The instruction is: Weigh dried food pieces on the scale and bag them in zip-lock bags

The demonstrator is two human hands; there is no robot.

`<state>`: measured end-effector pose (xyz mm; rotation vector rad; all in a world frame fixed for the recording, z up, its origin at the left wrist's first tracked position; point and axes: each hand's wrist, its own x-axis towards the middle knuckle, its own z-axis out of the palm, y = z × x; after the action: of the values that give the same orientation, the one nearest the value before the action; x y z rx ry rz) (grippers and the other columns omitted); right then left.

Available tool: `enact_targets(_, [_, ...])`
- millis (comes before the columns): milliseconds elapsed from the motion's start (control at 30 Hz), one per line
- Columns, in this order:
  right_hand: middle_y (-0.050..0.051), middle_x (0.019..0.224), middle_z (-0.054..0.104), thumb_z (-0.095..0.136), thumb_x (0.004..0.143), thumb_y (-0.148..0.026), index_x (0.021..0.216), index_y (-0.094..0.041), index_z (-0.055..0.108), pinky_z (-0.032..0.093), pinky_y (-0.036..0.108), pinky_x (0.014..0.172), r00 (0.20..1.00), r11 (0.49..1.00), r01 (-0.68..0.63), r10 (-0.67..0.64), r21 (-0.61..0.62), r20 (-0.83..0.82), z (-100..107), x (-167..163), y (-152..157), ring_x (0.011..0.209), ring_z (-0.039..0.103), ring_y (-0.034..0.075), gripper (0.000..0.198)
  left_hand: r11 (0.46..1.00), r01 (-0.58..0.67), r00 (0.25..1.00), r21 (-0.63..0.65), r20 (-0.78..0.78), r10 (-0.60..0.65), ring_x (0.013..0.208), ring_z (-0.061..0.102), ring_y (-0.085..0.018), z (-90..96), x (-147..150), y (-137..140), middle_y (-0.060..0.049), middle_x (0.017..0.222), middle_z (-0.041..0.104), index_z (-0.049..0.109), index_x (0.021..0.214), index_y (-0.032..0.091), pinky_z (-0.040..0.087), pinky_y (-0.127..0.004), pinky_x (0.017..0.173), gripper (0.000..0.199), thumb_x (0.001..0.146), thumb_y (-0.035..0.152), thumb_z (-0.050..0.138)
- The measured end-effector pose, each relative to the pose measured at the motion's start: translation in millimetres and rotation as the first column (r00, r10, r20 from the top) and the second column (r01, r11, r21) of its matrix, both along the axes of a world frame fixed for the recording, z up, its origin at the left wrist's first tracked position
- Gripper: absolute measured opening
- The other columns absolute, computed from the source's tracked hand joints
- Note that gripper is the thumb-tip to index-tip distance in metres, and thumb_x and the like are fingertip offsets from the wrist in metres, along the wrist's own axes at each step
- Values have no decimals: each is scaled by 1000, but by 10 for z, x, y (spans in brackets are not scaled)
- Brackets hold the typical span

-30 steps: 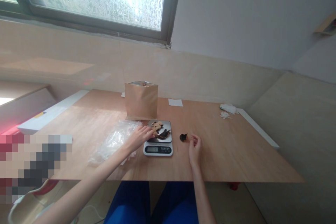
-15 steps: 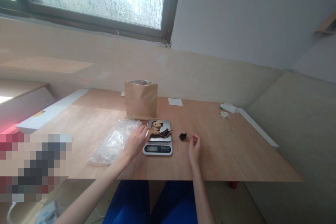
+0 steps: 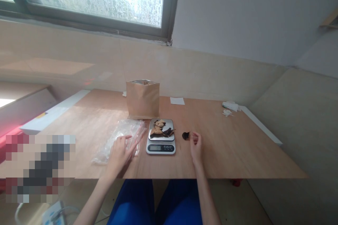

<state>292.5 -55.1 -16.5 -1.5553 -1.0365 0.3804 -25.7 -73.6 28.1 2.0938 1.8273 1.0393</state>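
Pale, dark-edged dried pieces (image 3: pixel 156 131), perhaps mushroom slices, lie on the metal plate of a small white kitchen scale (image 3: pixel 161 149). Its display is lit, but I cannot read the digits surely. Left of the scale, my left hand (image 3: pixel 120 153) rests over a clear zip bag (image 3: pixel 109 146) with its fingers apart, gripping nothing. To the right of the scale, my right hand (image 3: pixel 195 146) has curled fingers, their tips at the edge of a dark dried piece (image 3: pixel 186 136) low over the table. They seem to pinch it.
A brown paper pouch (image 3: pixel 143 100) stands upright with its top open, just behind the scale. Farther back lie a white paper slip (image 3: pixel 177 101) and crumpled white scraps (image 3: pixel 230 106) on the wooden table (image 3: pixel 237 151). A wall with a window rises behind.
My left hand has drawn back from the pieces on the scale, leftward and toward me, to over the clear bag. My right hand has barely moved, staying by the dark piece.
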Motion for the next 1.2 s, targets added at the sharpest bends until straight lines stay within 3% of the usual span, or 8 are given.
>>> enact_targets(167, [10, 105, 51, 57, 75, -36, 110, -19, 55, 45, 38, 81, 961, 989, -147, 141, 4, 239, 17, -58, -3, 90, 53, 21, 39, 986, -30, 966, -164, 248, 70, 61, 59, -18, 99, 36, -60, -3, 78, 63, 57, 83, 22, 50, -32, 59, 24, 82, 41, 43])
enact_targets(500, [11, 99, 54, 54, 76, -30, 105, -15, 56, 44, 40, 82, 896, 985, -120, 162, -127, 413, 92, -76, 371, 94, 54, 25, 33, 985, -167, 859, -54, 481, 172, 61, 61, -17, 309, 76, -246, -1, 65, 64, 61, 84, 20, 47, -26, 57, 29, 77, 47, 52])
enact_targets(700, [18, 109, 52, 53, 75, -21, 104, -12, 55, 36, 48, 90, 895, 986, -5, 78, -165, 440, 497, -276, 570, 106, 48, 31, 31, 985, -171, 790, 2, 598, 136, 61, 59, -15, 383, 245, -288, -1, 66, 62, 60, 84, 19, 46, -24, 57, 27, 77, 45, 55])
enact_targets(800, [14, 105, 55, 48, 82, -28, 103, -14, 55, 39, 41, 88, 900, 986, -153, 166, -65, 404, 793, -589, 352, 101, 51, 26, 25, 985, -169, 766, -26, 625, 148, 62, 58, -15, 406, 359, -265, -1, 68, 60, 58, 87, 19, 46, -25, 57, 27, 78, 44, 54])
enact_targets(900, [6, 95, 60, 42, 88, -38, 96, -19, 56, 44, 28, 73, 777, 817, -564, 575, -121, 255, 1030, -953, 45, 81, 56, 16, 24, 991, -122, 765, -55, 631, 129, 65, 58, -15, 460, 509, -238, -1, 71, 59, 58, 93, 19, 47, -26, 59, 29, 79, 44, 53])
enact_targets(1000, [1, 80, 60, 43, 88, -41, 79, -19, 56, 40, 23, 66, 601, 634, -741, 773, -219, 203, 1133, -1179, -121, 74, 55, 13, 26, 999, -28, 764, -46, 643, 51, 67, 59, -16, 528, 635, -238, -2, 74, 61, 58, 98, 18, 48, -28, 62, 31, 78, 42, 53])
enact_targets(1067, [-1, 68, 56, 42, 87, -37, 66, -18, 52, 37, 23, 62, 577, 605, -751, 796, -265, 184, 1135, -1199, -119, 65, 51, 12, 30, 999, -24, 762, -36, 647, 41, 65, 58, -15, 562, 650, -244, -2, 73, 60, 59, 97, 18, 47, -28, 61, 29, 78, 39, 52])
enact_targets(1200, [-4, 54, 44, 42, 85, -33, 55, -18, 43, 30, 22, 52, 681, 657, -677, 730, -332, 55, 1114, -1020, -33, 52, 41, 10, 33, 961, -274, 691, -25, 690, 215, 54, 53, -13, 613, 505, -213, 2, 63, 55, 61, 91, 17, 43, -24, 52, 24, 77, 35, 52])
